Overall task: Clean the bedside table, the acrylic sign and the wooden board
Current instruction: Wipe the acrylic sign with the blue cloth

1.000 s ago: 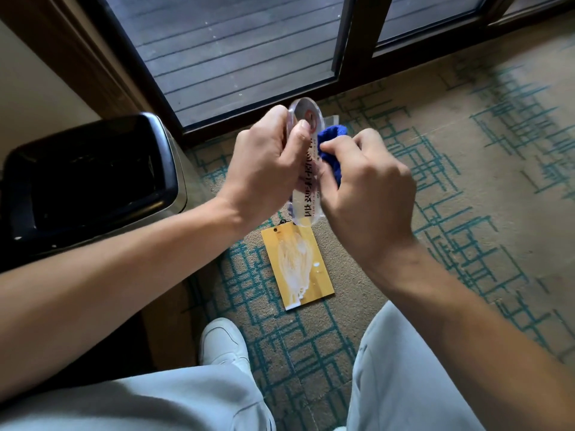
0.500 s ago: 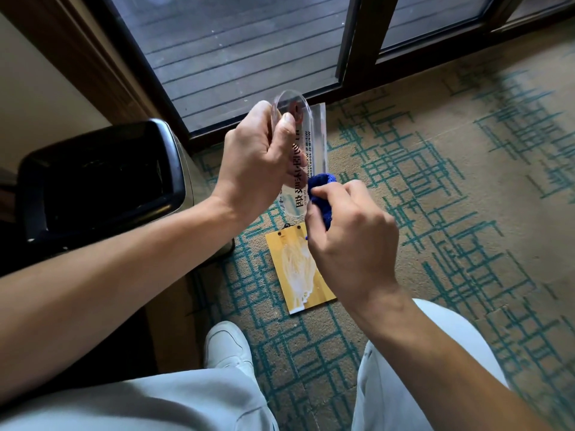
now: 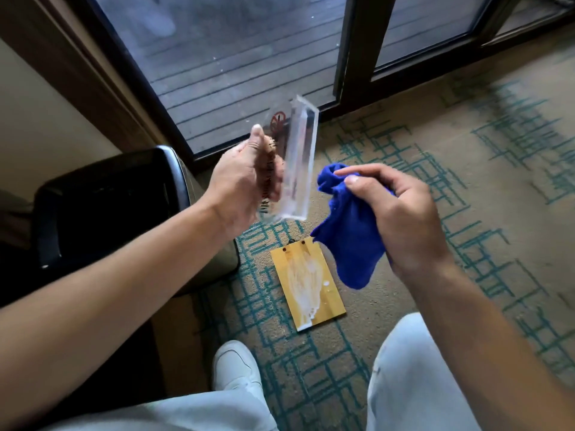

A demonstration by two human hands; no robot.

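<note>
Bin (image 3: 102, 209) beside wooden board (image 3: 308, 286).

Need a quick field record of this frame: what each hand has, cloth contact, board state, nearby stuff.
left hand: grips clear acrylic sign with printed text and a red prohibition symbol, tilted, held above the floor
right hand: holds bunched blue microfibre cloth
cloth vs sign: apart, a visible gap between them
yellow wooden board: flat on patterned carpet, white smear across its face
black-lidded bin: left of the board, beside the wall
behind: glass sliding door in a dark frame
</note>
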